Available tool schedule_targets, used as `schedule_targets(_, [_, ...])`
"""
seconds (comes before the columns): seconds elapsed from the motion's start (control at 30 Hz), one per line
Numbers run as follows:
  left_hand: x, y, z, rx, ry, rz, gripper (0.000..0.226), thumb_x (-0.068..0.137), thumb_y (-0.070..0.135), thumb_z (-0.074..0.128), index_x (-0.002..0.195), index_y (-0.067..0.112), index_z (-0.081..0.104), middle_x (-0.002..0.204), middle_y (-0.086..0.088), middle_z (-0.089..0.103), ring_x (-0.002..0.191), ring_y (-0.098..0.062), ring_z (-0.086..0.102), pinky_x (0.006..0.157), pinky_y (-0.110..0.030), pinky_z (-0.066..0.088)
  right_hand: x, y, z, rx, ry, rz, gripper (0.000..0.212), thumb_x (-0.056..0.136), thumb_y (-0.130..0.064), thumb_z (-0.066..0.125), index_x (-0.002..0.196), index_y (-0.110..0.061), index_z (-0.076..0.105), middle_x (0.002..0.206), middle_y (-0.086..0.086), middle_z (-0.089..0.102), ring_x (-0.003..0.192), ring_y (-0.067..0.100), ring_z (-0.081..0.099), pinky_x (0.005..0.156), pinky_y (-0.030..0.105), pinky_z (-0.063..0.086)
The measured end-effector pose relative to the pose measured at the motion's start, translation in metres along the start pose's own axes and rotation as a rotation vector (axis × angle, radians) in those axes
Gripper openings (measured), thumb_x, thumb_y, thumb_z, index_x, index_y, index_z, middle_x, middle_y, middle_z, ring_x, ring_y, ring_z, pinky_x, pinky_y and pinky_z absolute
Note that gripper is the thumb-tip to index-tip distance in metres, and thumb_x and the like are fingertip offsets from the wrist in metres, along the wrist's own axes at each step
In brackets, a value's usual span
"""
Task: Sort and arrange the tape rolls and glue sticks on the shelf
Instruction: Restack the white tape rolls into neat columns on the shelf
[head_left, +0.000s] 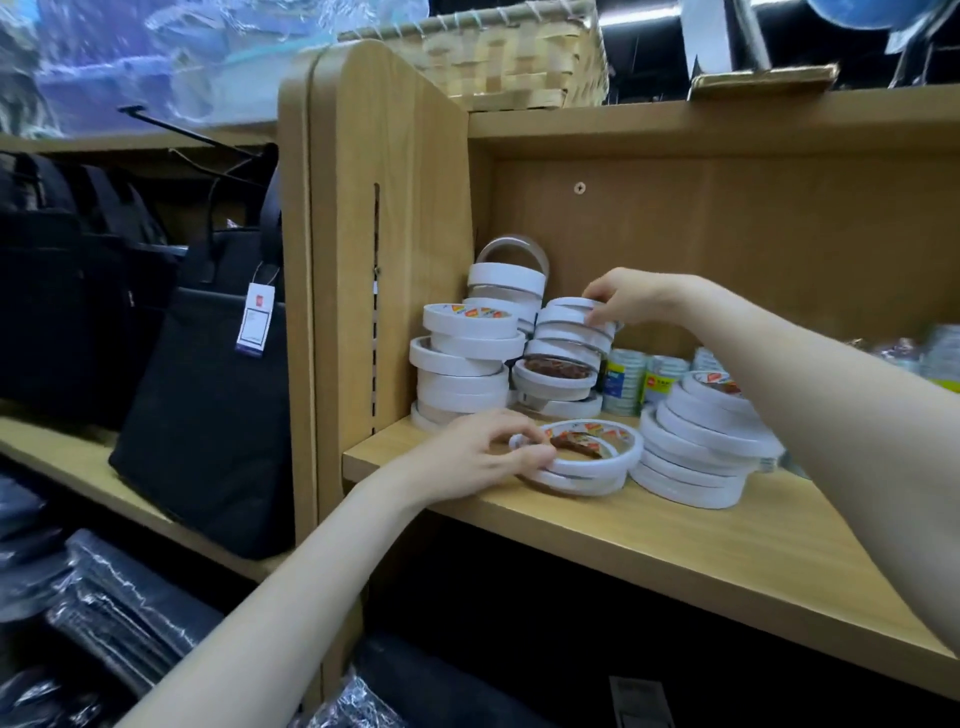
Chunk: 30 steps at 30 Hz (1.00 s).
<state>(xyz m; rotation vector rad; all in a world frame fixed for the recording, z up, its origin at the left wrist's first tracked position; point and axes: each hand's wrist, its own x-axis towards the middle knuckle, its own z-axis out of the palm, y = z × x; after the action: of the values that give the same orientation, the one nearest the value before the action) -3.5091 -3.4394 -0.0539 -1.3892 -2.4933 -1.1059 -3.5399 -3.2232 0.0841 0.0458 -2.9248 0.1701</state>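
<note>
- We are sorting tape rolls on the wooden shelf (675, 540), and we think we are in the stacking part.
- Our left hand (483, 457) curls its fingers round the low pile of white rolls (587, 462) at the front edge of the shelf — it holds the top ones.
- Our right hand (628, 299) pinches the top roll of the leaning back pile (571, 338), near the shelf wall.
- Another front pile (696, 441) leans just beside our right arm.
- Next we likely need slow, steady hands — the back pile tilts and could fall.
- We cannot see any glue sticks here.
</note>
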Motion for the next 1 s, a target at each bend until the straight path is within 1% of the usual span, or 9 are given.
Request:
schedule_targets(0.1, [-0.001, 0.001, 0.003, 0.022, 0.071, -0.003, 0.023, 0.09, 0.041, 0.052, 0.097, 0.023, 0.065, 0.096, 0.014, 0.061, 0.093, -0.001, 0.053, 0.081, -0.024, 0.041, 0.001, -0.004, 0.003, -0.012, 0.062, -0.001, 0.031, 0.09, -0.018, 0.058, 0.118, -0.007, 0.06, 0.113, 0.01, 0.061, 0.094, 0.021, 0.053, 0.076, 0.03, 0.041])
schedule_targets(0.2, [0.0, 0.0, 0.005, 0.036, 0.097, -0.035, 0.018, 0.091, 0.04, 0.052, 0.093, 0.027, 0.063, 0.089, 0.021, 0.057, 0.088, 0.002, 0.052, 0.081, -0.022, 0.042, -0.005, -0.002, 0.002, 0.01, 0.143, 0.0, 0.029, 0.086, -0.016, 0.064, 0.113, -0.008, 0.064, 0.111, 0.01, 0.063, 0.092, 0.019, 0.051, 0.077, 0.028, 0.039])
schedule_targets(0.37, [-0.003, 0.004, 0.005, 0.008, 0.133, -0.086, 0.026, 0.087, 0.045, 0.055, 0.099, 0.023, 0.06, 0.07, 0.021, 0.051, 0.064, 0.011, 0.047, 0.056, -0.009, 0.032, -0.018, 0.005, -0.005, 0.15, 0.237, -0.001, 0.021, 0.085, -0.014, 0.064, 0.104, -0.007, 0.068, 0.095, 0.009, 0.062, 0.084, 0.017, 0.052, 0.07, 0.027, 0.039])
schedule_targets(0.47, [-0.004, 0.004, 0.004, -0.046, 0.118, -0.138, 0.04, 0.075, 0.054, 0.063, 0.104, 0.028, 0.054, 0.093, 0.014, 0.059, 0.087, 0.004, 0.055, 0.076, -0.017, 0.045, -0.021, 0.007, -0.01, 0.367, 0.224, 0.03, 0.017, 0.088, -0.015, 0.062, 0.103, -0.007, 0.064, 0.095, 0.011, 0.058, 0.08, 0.019, 0.056, 0.066, 0.028, 0.05])
schedule_targets(0.57, [-0.003, 0.005, 0.004, -0.125, 0.151, -0.18, 0.05, 0.072, 0.047, 0.072, 0.113, 0.031, 0.047, 0.119, 0.005, 0.057, 0.11, -0.01, 0.056, 0.097, -0.03, 0.047, -0.022, 0.012, -0.023, 0.398, 0.225, 0.04, 0.022, 0.088, -0.014, 0.062, 0.11, -0.008, 0.061, 0.106, 0.013, 0.058, 0.098, 0.026, 0.058, 0.081, 0.037, 0.054])
schedule_targets(0.7, [-0.005, 0.006, 0.004, -0.154, 0.175, -0.188, 0.064, 0.07, 0.044, 0.074, 0.124, 0.027, 0.045, 0.123, 0.004, 0.054, 0.11, -0.009, 0.056, 0.097, -0.028, 0.047, -0.045, 0.01, -0.037, 0.365, 0.2, -0.034, 0.012, 0.086, -0.015, 0.064, 0.098, -0.013, 0.062, 0.097, 0.007, 0.06, 0.092, 0.022, 0.058, 0.082, 0.036, 0.052])
schedule_targets(0.83, [-0.006, 0.005, -0.001, -0.238, 0.173, -0.212, 0.058, 0.073, 0.035, 0.074, 0.123, 0.022, 0.047, 0.123, -0.002, 0.057, 0.111, -0.01, 0.056, 0.096, -0.024, 0.045, -0.089, -0.011, -0.027, 0.115, 0.067, -0.254, 0.012, 0.084, -0.014, 0.065, 0.096, -0.012, 0.066, 0.08, -0.002, 0.061, 0.072, 0.011, 0.053, 0.066, 0.02, 0.043])
schedule_targets(0.93, [-0.008, 0.005, -0.007, -0.254, 0.157, -0.245, 0.05, 0.083, 0.024, 0.068, 0.127, 0.017, 0.044, 0.127, -0.004, 0.056, 0.114, -0.011, 0.054, 0.097, -0.023, 0.042, -0.104, -0.027, 0.009, -0.125, -0.059, -0.358, 0.012, 0.083, -0.016, 0.064, 0.094, -0.012, 0.064, 0.082, 0.001, 0.058, 0.075, 0.015, 0.049, 0.069, 0.03, 0.039])
schedule_targets(1.0, [-0.009, 0.008, -0.008, -0.257, 0.134, -0.268, 0.048, 0.088, 0.018, 0.062, 0.13, 0.014, 0.039, 0.132, -0.006, 0.053, 0.114, -0.011, 0.052, 0.095, -0.023, 0.04, -0.107, -0.033, 0.032, -0.16, -0.143, -0.393, 0.008, 0.083, -0.015, 0.062, 0.084, -0.008, 0.059, 0.078, 0.004, 0.054, 0.071, 0.017, 0.045, 0.067, 0.034, 0.037])
